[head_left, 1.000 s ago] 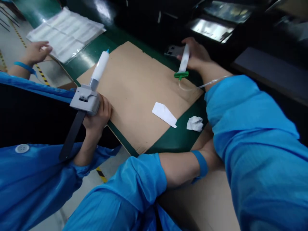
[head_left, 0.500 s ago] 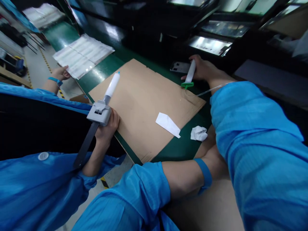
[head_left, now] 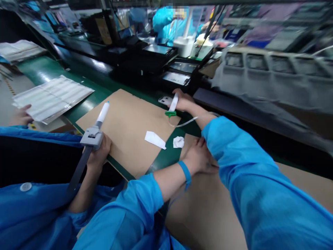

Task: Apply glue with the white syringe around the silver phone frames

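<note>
My right hand is closed around a white dispensing syringe with a green cap, from which a clear hose runs back over my wrist. A smartphone with its camera side showing is right beside these fingers, at the bench's far side. My left hand, with a blue band at the wrist, is low over the near brown cardboard. Its fingers are mostly hidden by my right sleeve. To its left are a crumpled white tissue and a folded white paper.
A co-worker's hand at left grips a grey device with a white tube. Another hand touches plastic-wrapped sheets. A second cardboard sheet covers the green bench. Trays and a person are across the line.
The head view has tilted up and turned right, so the bench appears lower and further left. My right hand still holds the syringe by the phone. More of my left hand shows.
</note>
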Motion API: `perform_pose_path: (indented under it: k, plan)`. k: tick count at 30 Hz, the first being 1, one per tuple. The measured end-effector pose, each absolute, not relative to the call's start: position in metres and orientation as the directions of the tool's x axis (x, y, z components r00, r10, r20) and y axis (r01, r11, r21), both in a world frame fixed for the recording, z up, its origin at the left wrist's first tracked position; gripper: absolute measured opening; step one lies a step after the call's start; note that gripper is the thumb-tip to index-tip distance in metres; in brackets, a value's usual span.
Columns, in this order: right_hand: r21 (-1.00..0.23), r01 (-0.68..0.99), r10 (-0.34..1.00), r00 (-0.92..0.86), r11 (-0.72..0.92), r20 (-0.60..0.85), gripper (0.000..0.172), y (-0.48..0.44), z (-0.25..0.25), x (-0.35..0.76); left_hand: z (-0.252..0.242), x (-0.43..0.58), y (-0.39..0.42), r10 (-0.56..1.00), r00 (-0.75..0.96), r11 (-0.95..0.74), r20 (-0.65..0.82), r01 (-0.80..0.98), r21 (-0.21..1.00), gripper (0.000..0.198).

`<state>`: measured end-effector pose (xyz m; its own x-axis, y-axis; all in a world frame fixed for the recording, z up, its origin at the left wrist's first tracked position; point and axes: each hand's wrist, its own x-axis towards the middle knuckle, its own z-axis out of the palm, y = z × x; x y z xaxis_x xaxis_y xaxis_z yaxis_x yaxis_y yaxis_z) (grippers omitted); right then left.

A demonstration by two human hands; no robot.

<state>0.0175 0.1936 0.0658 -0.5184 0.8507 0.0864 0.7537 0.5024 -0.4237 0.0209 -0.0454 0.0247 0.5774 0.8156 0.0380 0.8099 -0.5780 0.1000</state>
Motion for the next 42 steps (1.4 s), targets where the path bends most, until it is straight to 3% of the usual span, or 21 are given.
perform_pose_path:
  k: [3, 4, 6, 9, 13, 17, 20, 23, 27, 31, 34, 38, 42]
  plan:
    - [-0.426, 0.721, 0.812, -0.58, 0.547, 0.062, 0.088, 0.128, 0.081, 0.059, 0.012, 0.058, -0.03, 0.852, 0.522, -0.519, 0.037, 0.835, 0.183, 0.098]
    - [-0.426, 0.721, 0.809, -0.585, 0.546, 0.048, 0.087, 0.106, 0.084, 0.079, 0.008, 0.058, -0.029, 0.855, 0.517, -0.514, 0.042, 0.831, 0.214, 0.105]
    - [-0.457, 0.751, 0.851, -0.524, 0.477, 0.027, 0.089, 0.065, 0.088, 0.128, 0.001, 0.053, -0.028, 0.855, 0.517, -0.51, 0.049, 0.817, 0.271, 0.089]
    - [-0.572, 0.792, 0.974, -0.217, 0.215, 0.066, 0.093, 0.013, 0.091, 0.22, 0.0, 0.045, -0.028, 0.846, 0.525, -0.524, 0.095, 0.784, 0.333, 0.066]
    - [-0.573, 0.818, 0.995, 0.084, -0.037, 0.056, 0.089, -0.049, 0.088, 0.319, 0.009, 0.048, -0.027, 0.829, 0.528, -0.552, 0.186, 0.717, 0.424, 0.053]
    - [-0.57, 0.804, 0.984, 0.168, -0.167, -0.051, 0.093, -0.087, 0.067, 0.336, 0.015, 0.052, -0.028, 0.872, 0.442, -0.485, 0.213, 0.712, 0.508, 0.048]
    - [-0.588, 0.8, 0.992, 0.063, -0.118, -0.113, 0.096, -0.091, 0.051, 0.321, 0.012, 0.052, -0.034, 0.874, 0.447, -0.477, 0.191, 0.708, 0.521, 0.056]
    - [-0.684, 0.73, 0.995, -0.068, -0.002, -0.075, 0.093, -0.078, 0.045, 0.315, 0.007, 0.05, -0.038, 0.85, 0.498, -0.511, 0.172, 0.7, 0.499, 0.085]
    - [-0.931, 0.365, 0.996, -0.08, -0.005, -0.036, 0.094, -0.051, 0.037, 0.315, 0.007, 0.04, -0.03, 0.803, 0.584, -0.561, 0.118, 0.675, 0.479, 0.113]
    - [-0.986, 0.166, 0.999, 0.017, -0.034, -0.031, 0.101, -0.052, 0.016, 0.307, 0.011, 0.023, -0.022, 0.738, 0.663, -0.599, 0.122, 0.561, 0.571, 0.129]
    - [-0.992, 0.127, 0.991, 0.129, 0.012, 0.028, 0.089, -0.071, -0.001, 0.301, 0.012, 0.013, -0.024, 0.74, 0.654, -0.61, 0.157, 0.552, 0.569, 0.119]
    - [-0.995, 0.072, 0.996, 0.044, 0.072, 0.075, 0.08, -0.092, -0.007, 0.295, 0.012, 0.016, -0.028, 0.694, 0.703, -0.675, 0.153, 0.563, 0.476, 0.08]
    - [-0.963, 0.251, 0.992, -0.099, 0.1, 0.077, 0.072, -0.102, 0.001, 0.288, 0.012, 0.028, -0.03, 0.655, 0.745, -0.704, 0.126, 0.54, 0.461, 0.069]
